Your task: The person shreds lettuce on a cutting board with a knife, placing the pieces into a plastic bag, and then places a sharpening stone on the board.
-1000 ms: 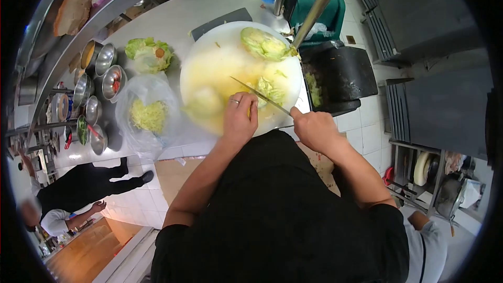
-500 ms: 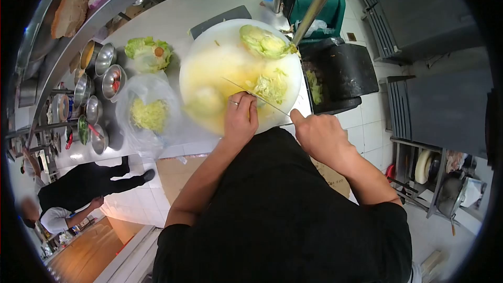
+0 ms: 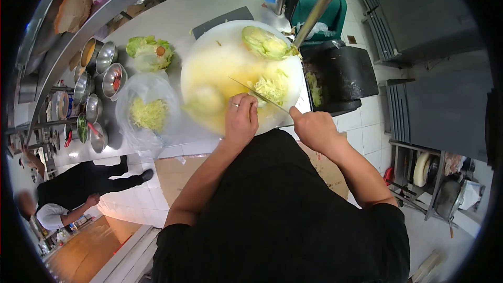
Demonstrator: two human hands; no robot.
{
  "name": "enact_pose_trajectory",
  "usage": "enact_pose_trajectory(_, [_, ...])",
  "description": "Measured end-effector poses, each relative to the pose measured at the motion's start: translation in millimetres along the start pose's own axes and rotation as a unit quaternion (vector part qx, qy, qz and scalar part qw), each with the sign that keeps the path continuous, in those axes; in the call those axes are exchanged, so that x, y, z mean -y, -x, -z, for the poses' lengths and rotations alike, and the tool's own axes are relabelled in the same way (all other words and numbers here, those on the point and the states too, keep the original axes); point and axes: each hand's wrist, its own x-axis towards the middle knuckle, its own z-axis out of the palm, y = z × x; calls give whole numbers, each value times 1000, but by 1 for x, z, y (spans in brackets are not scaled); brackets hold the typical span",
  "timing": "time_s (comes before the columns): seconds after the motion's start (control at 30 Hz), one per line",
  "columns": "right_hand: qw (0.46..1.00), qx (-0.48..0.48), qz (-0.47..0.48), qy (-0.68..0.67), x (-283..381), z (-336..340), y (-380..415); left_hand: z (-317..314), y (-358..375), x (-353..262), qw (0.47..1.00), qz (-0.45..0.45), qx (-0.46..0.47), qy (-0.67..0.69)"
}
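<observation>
On a round white cutting board [image 3: 204, 47] lies a heap of shredded lettuce [image 3: 272, 86]. My right hand [image 3: 314, 128] grips the handle of a knife [image 3: 259, 94], its thin blade slanting across the board beside the shreds. My left hand [image 3: 242, 120], with a ring on one finger, has its fingers bent and pressed down close to the blade; a pale piece shows partly under the fingertips. A cut lettuce piece [image 3: 204, 99] sits left of that hand. Another lettuce half [image 3: 264, 43] rests at the board's far right.
Left of the board are a plastic bag of shredded lettuce [image 3: 148, 114], a lettuce head [image 3: 149, 53] and several metal bowls [image 3: 106, 56]. A black bin [image 3: 348, 71] and metal post [image 3: 319, 10] stand right. Another person [image 3: 73, 186] is at far left.
The knife blade has shifted slightly right and sits over the shreds at a changed slant. My right hand has moved a little with it. My left hand stays nearly in place.
</observation>
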Motion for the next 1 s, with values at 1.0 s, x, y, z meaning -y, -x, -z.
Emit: enact_pose_trajectory(1.0, [988,48,-24,-148,-8,1,-23,-5,-3,0,999,-14,-35,-16])
